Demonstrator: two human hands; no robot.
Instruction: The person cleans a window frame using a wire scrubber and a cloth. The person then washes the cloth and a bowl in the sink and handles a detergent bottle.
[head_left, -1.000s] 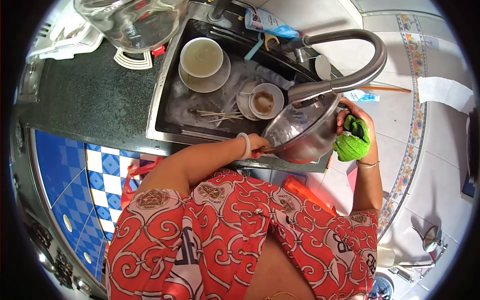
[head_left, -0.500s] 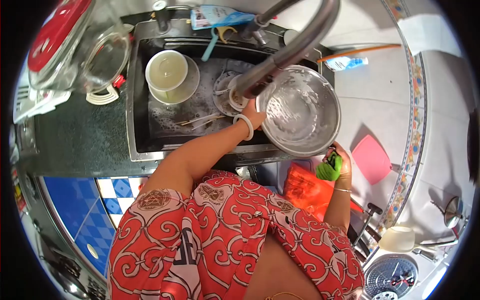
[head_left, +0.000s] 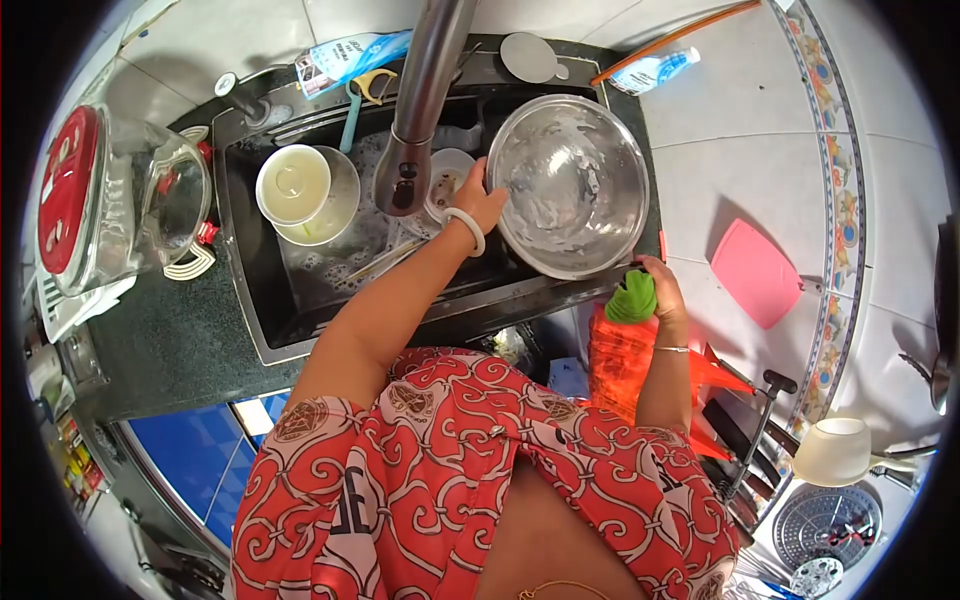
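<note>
My left hand (head_left: 482,205) is closed on the left rim of a large stainless steel bowl (head_left: 570,190), thumb inside. Streaks of suds cover the bowl's inner wall, and it is held tilted over the right end of the black sink (head_left: 240,285). A bunched green cloth (head_left: 632,300) is in my right hand (head_left: 662,290), just below the bowl's lower right edge; whether the fingers touch the rim I cannot tell. Left of my left hand, the faucet spout (head_left: 402,175) hangs in front of a small white bowl (head_left: 450,168).
Stacked white bowls (head_left: 293,185) and chopsticks (head_left: 385,260) lie in sudsy water. A blue peeler (head_left: 351,120) rests at the sink's back edge. Glass containers with a red lid (head_left: 68,190) stand on the left counter. An orange-red bag (head_left: 620,365) hangs below the right hand.
The view has shifted and turned, so sink and faucet appear further left. Both hands keep hold of the steel bowl and the green cloth; the right hand sits slightly further round the bowl's lower right.
</note>
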